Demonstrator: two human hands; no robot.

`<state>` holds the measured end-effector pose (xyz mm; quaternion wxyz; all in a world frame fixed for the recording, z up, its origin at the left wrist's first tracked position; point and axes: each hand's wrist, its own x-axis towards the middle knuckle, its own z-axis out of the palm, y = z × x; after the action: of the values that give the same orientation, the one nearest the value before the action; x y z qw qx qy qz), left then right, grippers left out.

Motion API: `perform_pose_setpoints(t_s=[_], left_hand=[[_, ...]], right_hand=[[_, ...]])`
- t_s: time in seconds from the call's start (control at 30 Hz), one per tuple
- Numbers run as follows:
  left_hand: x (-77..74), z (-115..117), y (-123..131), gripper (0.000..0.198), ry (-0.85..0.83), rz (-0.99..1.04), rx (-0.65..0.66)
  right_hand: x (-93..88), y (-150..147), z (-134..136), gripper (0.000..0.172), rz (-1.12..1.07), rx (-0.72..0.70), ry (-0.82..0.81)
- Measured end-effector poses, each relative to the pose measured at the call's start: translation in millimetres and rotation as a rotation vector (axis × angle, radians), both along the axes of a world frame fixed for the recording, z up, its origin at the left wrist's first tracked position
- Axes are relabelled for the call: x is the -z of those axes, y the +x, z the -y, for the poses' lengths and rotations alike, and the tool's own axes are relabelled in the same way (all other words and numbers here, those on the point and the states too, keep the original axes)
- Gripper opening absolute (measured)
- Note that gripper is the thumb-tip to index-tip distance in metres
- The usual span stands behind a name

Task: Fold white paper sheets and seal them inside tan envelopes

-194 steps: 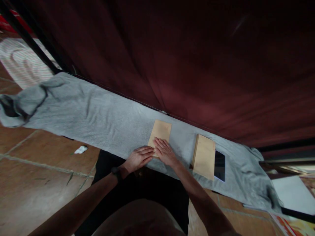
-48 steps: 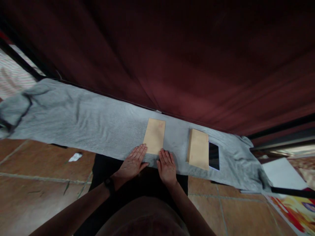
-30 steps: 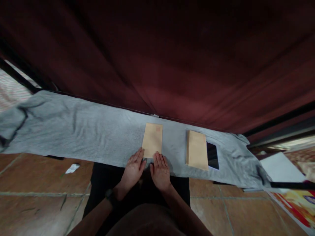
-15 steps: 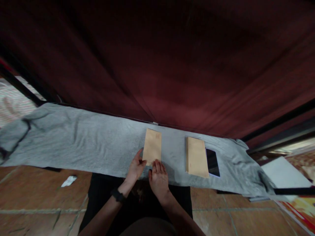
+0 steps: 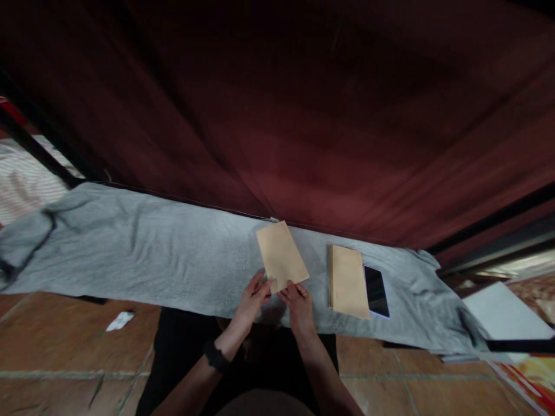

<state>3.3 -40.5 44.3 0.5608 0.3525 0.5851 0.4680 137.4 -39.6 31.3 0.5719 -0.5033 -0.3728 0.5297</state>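
A tan paper envelope (image 5: 281, 254) is tilted, its top leaning to the left, above the grey cloth (image 5: 173, 248). My left hand (image 5: 255, 297) pinches its lower left corner. Along the bottom edge, my right hand (image 5: 298, 300) grips it with fingers and thumb. To the right lies a stack of similar tan envelopes (image 5: 349, 282), flat on the cloth. Right beside the stack rests a dark phone (image 5: 376, 290) with a pale purple edge.
A dark red fabric (image 5: 277, 144) rises behind the cloth-covered strip. White crumpled paper (image 5: 120, 320) lies on the tiled floor (image 5: 65, 346) at the left. At the far right are a white flat item (image 5: 505, 312) and a colourful printed sheet (image 5: 535, 375).
The envelope has turned from nearly upright to tilted, and its small printed mark has moved from the top to the bottom near my left hand. Both hands have shifted slightly right.
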Motion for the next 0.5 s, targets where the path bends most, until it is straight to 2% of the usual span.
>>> perform_pose_setpoints(t_s=[0.1, 0.23, 0.33, 0.43, 0.5], left_hand=[[7.3, 5.0, -0.9, 0.069, -0.037, 0.105, 0.073], [9.6, 1.6, -5.0, 0.076, -0.046, 0.088, 0.039], [11.5, -2.6, -12.4, 0.077, -0.062, 0.053, 0.053], [16.4, -2.8, -21.0, 0.075, -0.067, -0.010, 0.082], [20.1, -1.1, -26.2, 0.073, -0.053, -0.061, 0.096]], right_hand=[[10.1, -11.3, 8.7, 0.031, -0.219, -0.003, -0.063], [16.1, -17.8, 14.8, 0.029, -0.225, -0.023, -0.100], [16.3, -13.3, 17.8, 0.034, -0.227, -0.144, -0.147], [18.2, -2.8, 24.4, 0.038, -0.105, -0.245, -0.215], [20.4, 6.6, 30.4, 0.037, 0.108, -0.213, -0.163]])
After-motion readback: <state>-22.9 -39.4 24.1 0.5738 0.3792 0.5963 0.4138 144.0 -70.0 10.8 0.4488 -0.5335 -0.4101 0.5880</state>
